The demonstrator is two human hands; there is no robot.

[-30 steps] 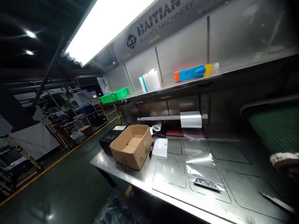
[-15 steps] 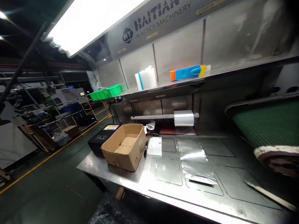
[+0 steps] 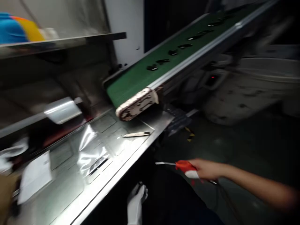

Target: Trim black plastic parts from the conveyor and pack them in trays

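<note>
At the lower right, my right hand (image 3: 206,168) is closed around a red-and-white-handled tool (image 3: 186,167) with a thin metal tip pointing left. A hose or cord trails from its back end. My left hand (image 3: 137,200), in a white glove, hangs low in front of the bench edge. It is blurred, its fingers loosely bent and apart, with nothing visible in them. A pen-like knife (image 3: 137,134) lies on the metal bench (image 3: 67,190). Left of it is a clear plastic bag (image 3: 90,150) with a dark strip along its lower edge.
A green conveyor belt (image 3: 138,75) carrying several dark parts (image 3: 173,52) slopes down to the bench. White paper (image 3: 36,176) and a roll of clear film (image 3: 62,111) are at left. A cardboard box (image 3: 7,197) shows at the left edge. A shelf (image 3: 70,42) overhangs the bench.
The view has swung right, bringing in more of the conveyor and the floor. Both my hands have come into sight, the right one with the red-and-white-handled tool.
</note>
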